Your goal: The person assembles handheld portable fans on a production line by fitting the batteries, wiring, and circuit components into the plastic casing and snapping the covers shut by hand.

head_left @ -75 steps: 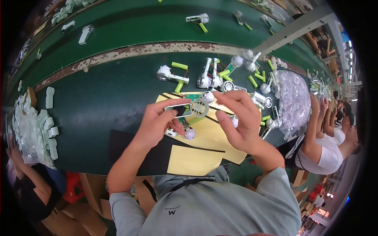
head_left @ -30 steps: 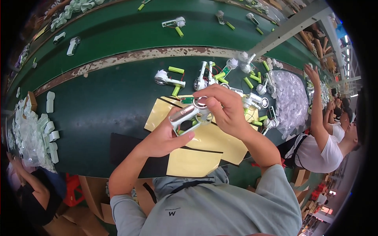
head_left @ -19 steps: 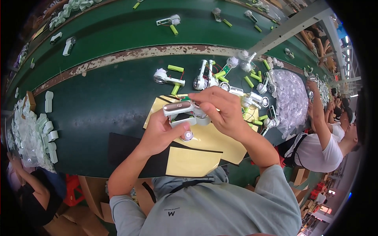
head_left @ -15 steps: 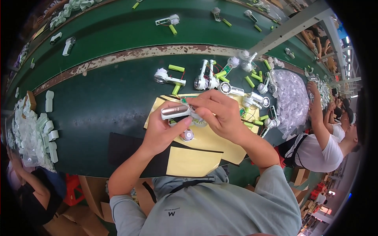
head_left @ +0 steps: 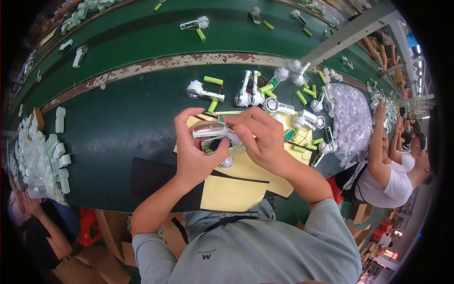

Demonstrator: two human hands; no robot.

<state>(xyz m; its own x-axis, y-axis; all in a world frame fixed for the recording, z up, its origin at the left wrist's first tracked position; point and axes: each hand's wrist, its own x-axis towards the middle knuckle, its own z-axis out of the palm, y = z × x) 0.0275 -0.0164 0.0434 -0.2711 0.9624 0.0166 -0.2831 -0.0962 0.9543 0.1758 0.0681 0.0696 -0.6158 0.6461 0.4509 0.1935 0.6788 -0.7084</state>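
A partly assembled handheld fan (head_left: 209,130), with a white body and a shiny brownish panel, is held over yellow sheets. My left hand (head_left: 196,161) is around its handle end, thumb underneath and index finger raised off it. At its round head, my right hand (head_left: 265,139) grips with bent fingers, which hide part of the head. Just beyond the handle, a small green circuit board (head_left: 221,119) shows by my right fingertips. A round white fan part (head_left: 227,162) is below the held fan, near my left thumb.
Fan units with green cylindrical batteries (head_left: 213,80) lie beyond my hands. A clear bag of white parts (head_left: 350,123) is at right; white shells (head_left: 57,151) lie at left. A belt (head_left: 142,35) carries more units behind a worn rail. Co-workers sit at both sides.
My left index finger has lifted and straightened away from the handle. The held fan has turned slightly. Units on the far belt have shifted a little left.
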